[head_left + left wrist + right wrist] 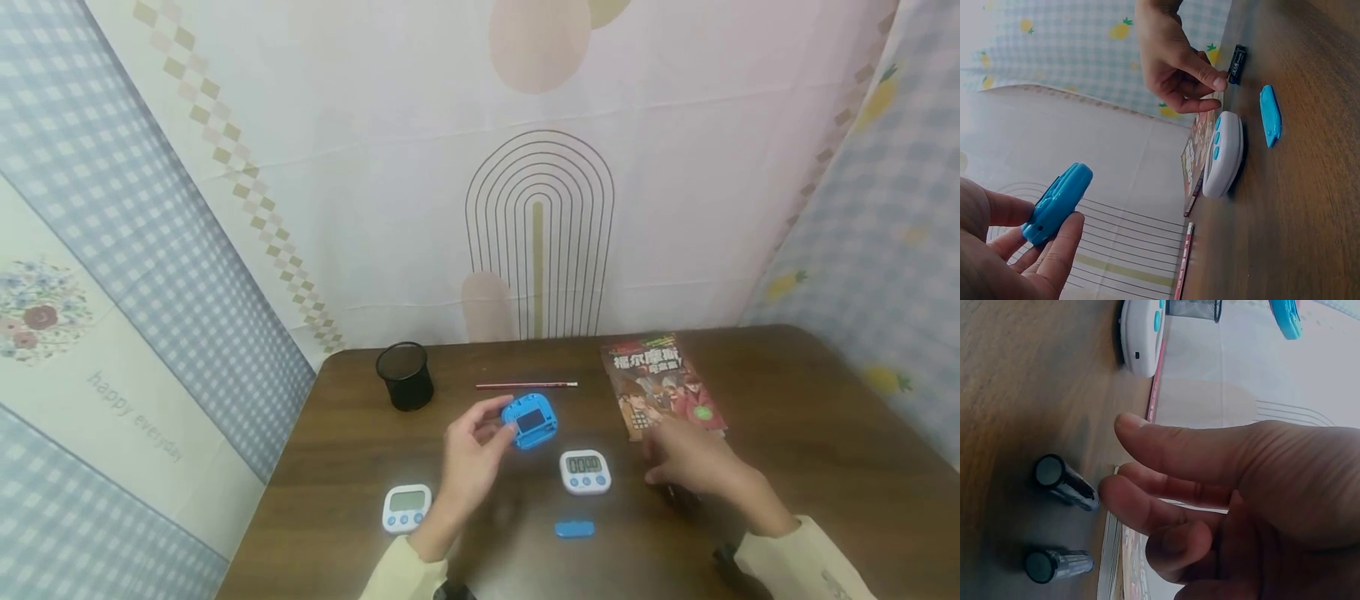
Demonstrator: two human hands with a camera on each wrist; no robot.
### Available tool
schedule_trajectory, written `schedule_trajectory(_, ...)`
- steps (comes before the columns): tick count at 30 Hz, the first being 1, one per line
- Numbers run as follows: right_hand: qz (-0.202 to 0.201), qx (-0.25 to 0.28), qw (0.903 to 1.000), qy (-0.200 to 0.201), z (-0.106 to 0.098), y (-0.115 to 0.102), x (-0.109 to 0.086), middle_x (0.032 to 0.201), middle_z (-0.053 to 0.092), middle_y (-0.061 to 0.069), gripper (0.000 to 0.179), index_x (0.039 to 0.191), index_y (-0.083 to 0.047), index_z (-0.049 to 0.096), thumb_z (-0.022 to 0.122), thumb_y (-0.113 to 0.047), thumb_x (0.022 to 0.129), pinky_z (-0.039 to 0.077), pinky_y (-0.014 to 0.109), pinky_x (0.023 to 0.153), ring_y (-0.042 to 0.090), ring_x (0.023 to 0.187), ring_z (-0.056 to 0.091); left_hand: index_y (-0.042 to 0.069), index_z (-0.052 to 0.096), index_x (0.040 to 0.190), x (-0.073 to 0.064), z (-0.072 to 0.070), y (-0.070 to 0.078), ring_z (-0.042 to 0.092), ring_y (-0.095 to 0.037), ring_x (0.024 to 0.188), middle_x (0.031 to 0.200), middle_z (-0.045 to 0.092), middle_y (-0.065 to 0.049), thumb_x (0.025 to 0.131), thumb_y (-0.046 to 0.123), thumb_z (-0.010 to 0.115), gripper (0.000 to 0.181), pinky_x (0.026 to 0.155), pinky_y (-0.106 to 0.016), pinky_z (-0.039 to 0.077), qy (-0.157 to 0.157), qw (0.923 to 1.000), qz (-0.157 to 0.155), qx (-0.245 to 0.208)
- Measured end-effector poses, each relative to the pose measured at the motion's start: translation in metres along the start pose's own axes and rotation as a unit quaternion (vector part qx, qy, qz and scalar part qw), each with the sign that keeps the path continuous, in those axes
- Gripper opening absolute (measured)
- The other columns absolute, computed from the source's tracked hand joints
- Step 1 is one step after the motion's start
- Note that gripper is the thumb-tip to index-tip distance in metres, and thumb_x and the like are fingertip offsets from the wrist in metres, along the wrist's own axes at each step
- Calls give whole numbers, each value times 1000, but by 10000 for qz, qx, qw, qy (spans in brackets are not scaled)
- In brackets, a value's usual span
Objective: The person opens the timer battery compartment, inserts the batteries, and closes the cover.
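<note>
My left hand point(471, 458) pinches a blue digital timer point(529, 421) between thumb and fingers, raised above the table. Its back faces the head camera, with the battery compartment uncovered. The right hand point(692, 460) hovers over the table's right side with thumb and fingers loosely bent and nothing between them. Just beyond those fingertips, in the right wrist view, lie two dark batteries, a nearer battery point(1063, 481) and a second battery point(1059, 565). A small blue battery cover point(575, 529) rests on the table in front of a white timer point(585, 472) reading 00:00.
Another white timer point(407, 508) with a blank screen lies left of the left forearm. Farther back stand a black mesh pen holder point(408, 387) and a red pencil point(527, 385). A comic-style book point(645, 383) lies behind the right hand. Patterned cloth point(375, 208) hangs along the table's back edge.
</note>
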State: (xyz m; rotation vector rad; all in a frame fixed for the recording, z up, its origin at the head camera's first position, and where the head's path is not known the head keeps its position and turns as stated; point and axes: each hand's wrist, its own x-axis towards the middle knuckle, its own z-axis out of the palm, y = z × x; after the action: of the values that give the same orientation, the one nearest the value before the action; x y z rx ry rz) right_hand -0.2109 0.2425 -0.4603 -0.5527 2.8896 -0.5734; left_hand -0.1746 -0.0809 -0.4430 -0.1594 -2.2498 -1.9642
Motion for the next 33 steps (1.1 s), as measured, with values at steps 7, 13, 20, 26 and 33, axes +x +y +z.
schedule_trajectory(7,176,-36,9997,-158,0,0,-2,77,62,-7,32,87,-17,68,96,-20,73,47,33,59,13,66,54,16,72,132,0,0,-1,75,-28,111,130,72,-7,100,12,73,32,91,-39,64,51,10000,2,50)
schedule_trajectory(13,256,-192,9994,-126,-3,-1,-4,79,62,-6,34,86,-17,66,96,-20,70,45,34,58,14,67,53,15,73,132,1,0,-2,75,-30,111,129,72,-9,100,11,73,32,90,-40,65,50,10000,-14,77)
schedule_trajectory(20,324,-300,9989,-138,0,-2,-5,80,60,-5,38,83,-18,65,98,-20,65,45,35,60,15,69,53,18,73,131,1,0,-1,75,-28,112,130,72,-8,101,12,72,31,91,-38,64,-1,10000,-34,6)
schedule_trajectory(26,330,-339,9988,-155,1,-5,-4,77,58,-5,38,81,-18,64,99,-20,67,44,35,58,16,68,52,14,72,133,1,-1,1,75,-30,112,130,71,-10,101,12,72,32,91,-38,64,-38,10000,-17,-36)
schedule_trajectory(33,36,-438,9990,-73,5,-4,-4,76,58,-6,35,76,-19,63,96,-14,67,45,33,59,15,69,51,11,71,134,1,0,-1,75,-30,110,130,72,-10,101,9,71,33,91,-36,64,-31,10000,-17,-2)
